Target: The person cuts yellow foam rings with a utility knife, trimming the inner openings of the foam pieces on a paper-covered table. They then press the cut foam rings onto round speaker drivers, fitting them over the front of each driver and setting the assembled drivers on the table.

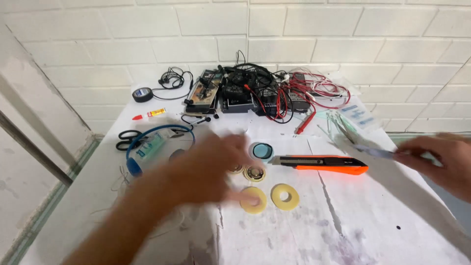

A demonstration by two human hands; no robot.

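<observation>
**Left hand over the foam rings, right hand at the table's right edge**

Toward the left edge of the white-covered table (373, 216), a blue headband (147, 140) and black scissors (126, 137) are seen, with a roll of black tape (142, 94) nearer the far left corner. The left hand (206, 172) is blurred by motion above the table's middle; its fingers appear loosely spread, nothing is seen pinched, and the fingertips lie on or just above the nearer-left pale yellow foam ring (253, 200). A second foam ring (285, 196) lies just beside it to the right, apart from the hand. Behind them two small round speaker drivers (254, 172) are seen, partly hidden. Further right an orange utility knife (321, 163) lies with its long axis running left to right. At the right edge, the right hand (439, 162) is pinched on a thin flat strip (373, 152) pointing left. The rings lie far nearer the left hand.
</observation>
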